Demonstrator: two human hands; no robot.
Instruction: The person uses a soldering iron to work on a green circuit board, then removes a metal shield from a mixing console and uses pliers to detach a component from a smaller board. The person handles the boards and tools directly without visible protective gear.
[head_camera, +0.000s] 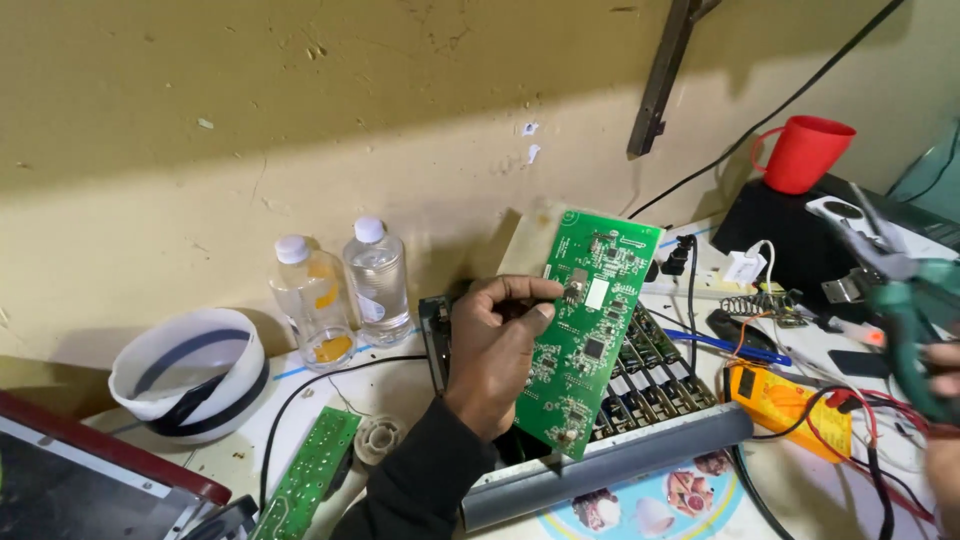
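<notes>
Green flat circuit board (590, 330) in left hand's (495, 350) grip; right hand (940, 400) clenches teal-handled pliers (895, 300)

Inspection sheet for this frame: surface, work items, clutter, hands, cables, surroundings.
Surface: white bench, crowded.
Work items: green circuit board raised above grey chassis.
Clutter: two bottles, second board, yellow multimeter, red cup, white tape roll.
Hands: left hand pinches board edge; right hand grips green-handled pliers.
Cables: black lead, red probe wires.
Surroundings: scuffed yellow wall.
</notes>
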